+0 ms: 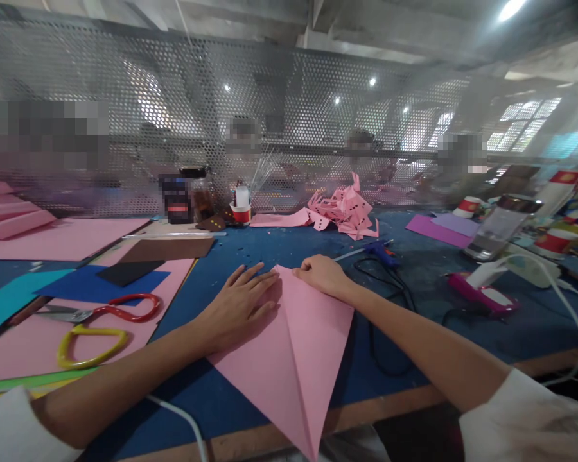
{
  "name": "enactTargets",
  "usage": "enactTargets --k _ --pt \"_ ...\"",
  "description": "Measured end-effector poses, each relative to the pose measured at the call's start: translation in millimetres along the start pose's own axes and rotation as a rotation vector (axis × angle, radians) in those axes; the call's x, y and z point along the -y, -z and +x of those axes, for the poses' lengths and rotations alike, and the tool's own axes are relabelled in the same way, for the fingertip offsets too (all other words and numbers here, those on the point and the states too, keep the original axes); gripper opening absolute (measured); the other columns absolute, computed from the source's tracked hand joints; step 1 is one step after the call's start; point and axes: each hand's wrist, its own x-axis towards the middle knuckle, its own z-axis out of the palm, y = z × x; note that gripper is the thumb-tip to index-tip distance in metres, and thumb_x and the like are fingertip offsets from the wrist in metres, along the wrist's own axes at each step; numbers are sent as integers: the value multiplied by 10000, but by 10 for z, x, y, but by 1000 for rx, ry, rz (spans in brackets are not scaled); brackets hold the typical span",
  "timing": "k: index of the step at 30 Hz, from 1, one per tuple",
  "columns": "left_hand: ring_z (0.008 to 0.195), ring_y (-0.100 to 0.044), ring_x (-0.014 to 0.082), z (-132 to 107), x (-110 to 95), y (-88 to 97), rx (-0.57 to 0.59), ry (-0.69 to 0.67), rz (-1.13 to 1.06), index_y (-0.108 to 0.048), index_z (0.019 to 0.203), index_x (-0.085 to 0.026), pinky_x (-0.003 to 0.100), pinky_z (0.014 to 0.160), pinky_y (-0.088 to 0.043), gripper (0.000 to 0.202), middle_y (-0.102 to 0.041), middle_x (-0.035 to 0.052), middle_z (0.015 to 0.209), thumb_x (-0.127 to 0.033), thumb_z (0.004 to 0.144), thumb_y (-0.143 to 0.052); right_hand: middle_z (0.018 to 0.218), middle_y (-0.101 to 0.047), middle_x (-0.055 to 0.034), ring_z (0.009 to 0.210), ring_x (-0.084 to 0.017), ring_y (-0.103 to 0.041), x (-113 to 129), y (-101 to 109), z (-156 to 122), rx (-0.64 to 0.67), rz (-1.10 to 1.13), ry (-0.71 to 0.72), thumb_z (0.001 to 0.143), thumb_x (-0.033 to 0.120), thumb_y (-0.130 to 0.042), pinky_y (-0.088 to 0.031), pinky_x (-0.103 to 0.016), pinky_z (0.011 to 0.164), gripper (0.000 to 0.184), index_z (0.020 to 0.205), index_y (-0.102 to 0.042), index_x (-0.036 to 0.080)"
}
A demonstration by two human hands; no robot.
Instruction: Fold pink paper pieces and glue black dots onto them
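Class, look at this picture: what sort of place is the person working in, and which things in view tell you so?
Probably a shared craft workshop. The hands press a folded pink paper on a blue worktable strewn with scissors, a glue gun and punched paper scraps, while other people sit behind a perforated metal screen.

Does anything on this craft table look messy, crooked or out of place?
Mostly the crumpled heap of hole-punched pink paper scraps by the mesh screen. Also, the folded pink paper under the left hand and right hand juts past the table edge.
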Motion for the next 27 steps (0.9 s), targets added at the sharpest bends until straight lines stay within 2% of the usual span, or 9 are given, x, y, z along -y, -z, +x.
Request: enactTargets --k 4,10,27 --pt "1504 -253 267 -46 -45 52 20 -26 17 -436 1482 -275 519 1237 -136 525 -429 -5 1570 -492 1010 -361 905 -766 -33 877 -204 -697 1 -16 4 -9 -6 -5 895 497 -577 -432 -241 668 314 840 -748 240" --pt "1497 -271 277 -65 -35 18 20 -32 17 -434 1486 -272 518 1232 -152 545 -447 12 1560 -516 1005 -354 909 -764 -31 896 -202 -696 12 -38 -6 -16 -23 -10 895 480 -579 -446 -240 703 292 848 -747 246" --pt "1492 -275 276 -62 -20 -6 31 -30 25 -427 1484 -259 518 1235 -139 556 -424 7 1574 -529 1004 -354 866 -755 -26 846 -197 -681 -2 -59 4 -7 -41 21 869 440 -563 -416 -234 653 271 793 -735 245"
